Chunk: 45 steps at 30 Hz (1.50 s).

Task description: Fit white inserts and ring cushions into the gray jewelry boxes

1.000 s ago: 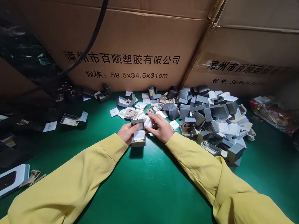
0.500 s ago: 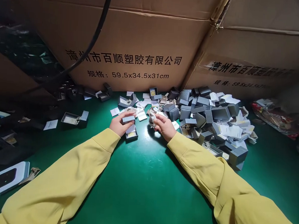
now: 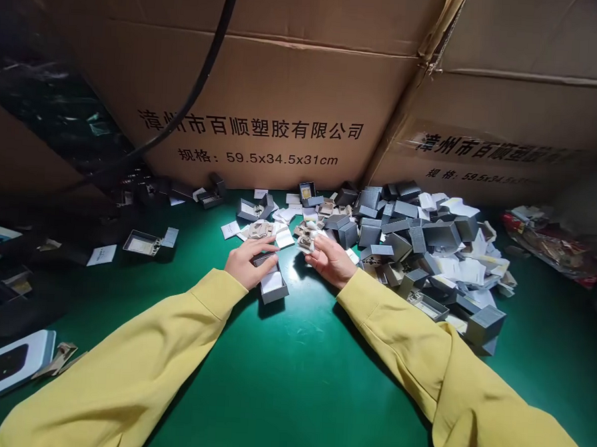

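Observation:
My left hand [image 3: 249, 263] is closed around a small dark grey box [image 3: 273, 290] that stands open. White lining or paper shows inside it, and my fingers hide its upper end. To the right, my right hand [image 3: 334, 260] pinches a small crumpled beige piece [image 3: 306, 242], perhaps a cardboard insert. Its exact kind is unclear. Just beyond my left hand lie more beige pieces [image 3: 261, 229] and white paper slips [image 3: 284, 236].
A heap of grey boxes [image 3: 441, 232] mixed with white papers [image 3: 464, 264] covers the right side. Behind stand large cardboard cartons [image 3: 266, 82]. An open box [image 3: 142, 242] lies at left, near a white device [image 3: 15, 362]. A black cable [image 3: 206, 72] hangs in front.
The box in my left hand has tilted and come slightly nearer, so its white inside shows more. My right hand keeps the beige piece, almost in place. The whole view has shifted slightly.

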Motion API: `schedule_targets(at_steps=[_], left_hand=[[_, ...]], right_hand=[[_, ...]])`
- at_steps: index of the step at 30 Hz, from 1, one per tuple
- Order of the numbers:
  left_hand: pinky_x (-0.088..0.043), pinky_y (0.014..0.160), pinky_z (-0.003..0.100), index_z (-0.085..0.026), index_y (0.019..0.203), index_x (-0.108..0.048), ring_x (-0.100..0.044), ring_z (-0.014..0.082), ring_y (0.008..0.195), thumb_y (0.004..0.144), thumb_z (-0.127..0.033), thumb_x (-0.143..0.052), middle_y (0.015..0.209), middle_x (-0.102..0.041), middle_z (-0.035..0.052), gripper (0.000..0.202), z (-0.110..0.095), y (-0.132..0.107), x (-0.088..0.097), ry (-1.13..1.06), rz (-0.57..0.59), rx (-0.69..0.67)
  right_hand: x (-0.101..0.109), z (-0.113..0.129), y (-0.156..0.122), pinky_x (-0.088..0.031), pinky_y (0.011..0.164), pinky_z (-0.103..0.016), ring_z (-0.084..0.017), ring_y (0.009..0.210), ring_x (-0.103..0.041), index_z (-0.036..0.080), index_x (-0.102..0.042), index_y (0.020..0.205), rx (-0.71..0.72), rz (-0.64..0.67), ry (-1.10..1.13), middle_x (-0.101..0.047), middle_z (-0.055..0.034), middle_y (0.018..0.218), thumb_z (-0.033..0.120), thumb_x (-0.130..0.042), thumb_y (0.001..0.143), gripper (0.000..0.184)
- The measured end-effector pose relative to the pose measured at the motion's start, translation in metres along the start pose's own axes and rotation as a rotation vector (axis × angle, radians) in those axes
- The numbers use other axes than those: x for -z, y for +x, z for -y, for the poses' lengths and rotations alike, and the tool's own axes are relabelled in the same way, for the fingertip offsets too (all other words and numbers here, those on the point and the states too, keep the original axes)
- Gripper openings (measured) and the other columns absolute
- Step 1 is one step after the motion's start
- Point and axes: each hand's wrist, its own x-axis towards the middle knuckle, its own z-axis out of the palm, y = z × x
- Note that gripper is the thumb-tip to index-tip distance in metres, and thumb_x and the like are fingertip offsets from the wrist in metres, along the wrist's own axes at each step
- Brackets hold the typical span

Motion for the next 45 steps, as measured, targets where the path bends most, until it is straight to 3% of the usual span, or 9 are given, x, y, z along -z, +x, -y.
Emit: schedule_targets(at_steps=[3,8,12,17,24,33,38,45], left_hand=[[-0.045,0.091,0.042,-0.020,0.084,-0.069,-0.057,0.0233,0.102,0.076,-0.032,-0.058,0.115,-0.063,0.0070,0.019,-0.004,-0.001,0.000,0.074,-0.032,-0.127],[-0.040,0.094,0.044,-0.018,0.092,-0.063,-0.051,0.0249,0.108,0.074,-0.034,-0.062,0.119,-0.058,0.0099,0.024,-0.014,-0.001,-0.001,0.132,-0.203,-0.285],[-0.038,0.096,0.045,-0.019,0.097,-0.060,-0.048,0.0255,0.112,0.072,-0.034,-0.065,0.119,-0.055,0.0102,0.029,-0.018,0.000,-0.005,0.126,-0.154,-0.372],[-0.045,0.087,0.040,-0.021,0.083,-0.064,-0.049,0.0229,0.106,0.073,-0.027,-0.065,0.113,-0.057,0.0069,0.011,-0.010,0.000,-0.007,0.111,-0.198,-0.389],[-0.048,0.080,0.035,-0.022,0.078,-0.066,-0.049,0.0212,0.101,0.070,-0.025,-0.068,0.108,-0.059,0.0059,0.008,-0.011,-0.001,-0.006,0.077,-0.180,-0.439],[-0.044,0.083,0.037,-0.024,0.079,-0.064,-0.053,0.0187,0.095,0.076,-0.021,-0.061,0.087,-0.064,0.0020,0.005,-0.006,0.000,-0.005,0.174,-0.134,-0.594],[-0.045,0.080,0.035,-0.022,0.075,-0.062,-0.056,0.0180,0.092,0.075,-0.021,-0.062,0.088,-0.065,0.0021,0.001,-0.009,-0.003,-0.006,0.178,-0.189,-0.549],[-0.044,0.082,0.036,-0.022,0.073,-0.061,-0.057,0.0186,0.094,0.076,-0.023,-0.058,0.090,-0.067,0.0016,0.004,-0.017,-0.006,-0.006,0.241,-0.169,-0.511]], right_hand=[[-0.002,-0.002,-0.002,-0.054,0.061,-0.018,-0.008,0.070,-0.060,0.022,-0.059,0.089,-0.025,0.065,-0.016,-0.066,0.0009,0.085,0.027,-0.072,0.066,0.027],[-0.004,-0.006,-0.003,-0.054,0.065,-0.018,-0.009,0.073,-0.062,0.022,-0.059,0.093,-0.029,0.049,-0.009,-0.067,-0.0004,0.090,0.028,-0.070,0.069,0.027],[-0.011,-0.010,-0.006,-0.053,0.064,-0.017,-0.009,0.070,-0.063,0.019,-0.059,0.092,-0.058,0.072,0.001,-0.066,-0.0013,0.085,0.031,-0.074,0.065,0.033],[-0.014,-0.015,-0.008,-0.046,0.050,-0.014,-0.004,0.053,-0.053,0.018,-0.058,0.087,-0.066,0.094,-0.014,-0.061,0.0035,0.069,0.031,-0.078,0.059,0.036],[-0.009,-0.019,-0.006,-0.045,0.055,-0.018,-0.008,0.059,-0.054,0.020,-0.057,0.092,-0.048,0.167,-0.093,-0.058,0.0029,0.063,0.035,-0.076,0.062,0.039],[-0.009,-0.020,-0.008,-0.047,0.058,-0.019,-0.008,0.063,-0.056,0.020,-0.056,0.094,-0.054,0.199,-0.116,-0.062,0.0007,0.072,0.036,-0.076,0.062,0.041],[-0.011,-0.017,-0.010,-0.049,0.062,-0.021,-0.010,0.070,-0.059,0.019,-0.056,0.093,-0.063,0.182,-0.085,-0.064,-0.0011,0.081,0.036,-0.074,0.064,0.037],[-0.015,-0.014,-0.014,-0.050,0.068,-0.024,-0.011,0.076,-0.059,0.019,-0.057,0.089,-0.089,0.189,-0.060,-0.064,-0.0024,0.087,0.031,-0.071,0.067,0.029]])
